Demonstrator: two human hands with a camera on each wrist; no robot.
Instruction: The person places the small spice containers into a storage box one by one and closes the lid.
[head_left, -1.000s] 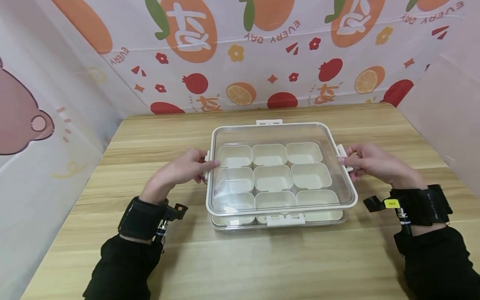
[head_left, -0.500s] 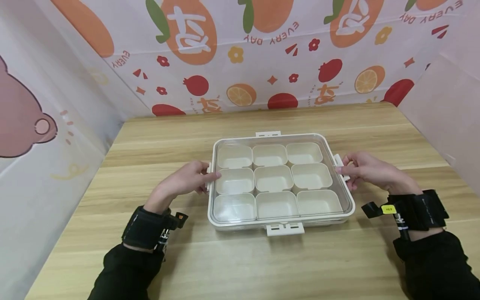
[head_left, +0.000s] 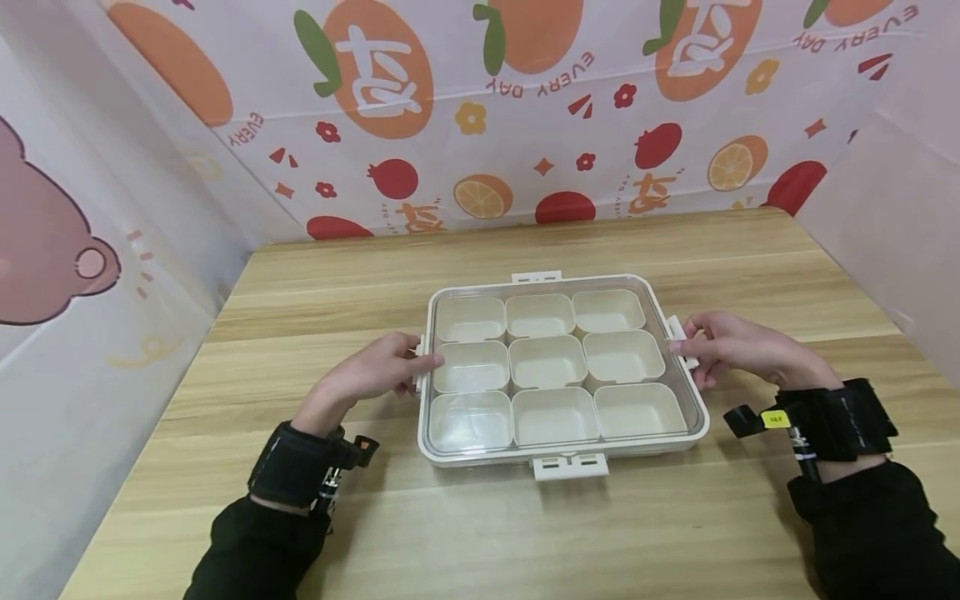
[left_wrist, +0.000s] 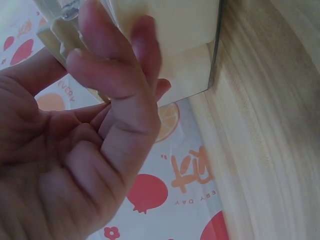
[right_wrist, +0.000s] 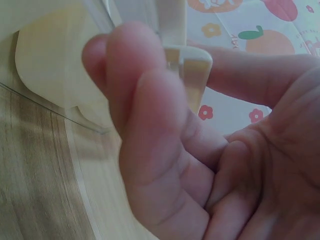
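A clear lid with a white rim (head_left: 487, 457) lies over a clear box (left_wrist: 187, 72) in the middle of the table. Several cream cups (head_left: 547, 362) stand in rows inside, seen through the lid. At the left edge my left hand (head_left: 375, 367) holds the lid, thumb on top and fingers curled by the side latch (left_wrist: 62, 37). My right hand (head_left: 738, 346) grips the opposite edge likewise, its thumb over the right latch (head_left: 681, 340). The front latch (head_left: 570, 467) sticks outward, unfastened. Whether the lid is fully seated I cannot tell.
The box rests on a wooden table (head_left: 480, 542). A fruit-printed cloth (head_left: 525, 108) hangs along its back edge, with pale cloth at both sides. Each wrist wears a black strap (head_left: 296, 462) with a small camera.
The lid has come down from above and behind onto the box, with both hands holding its sides. The front latch now stands out flatter. The view has shifted slightly.
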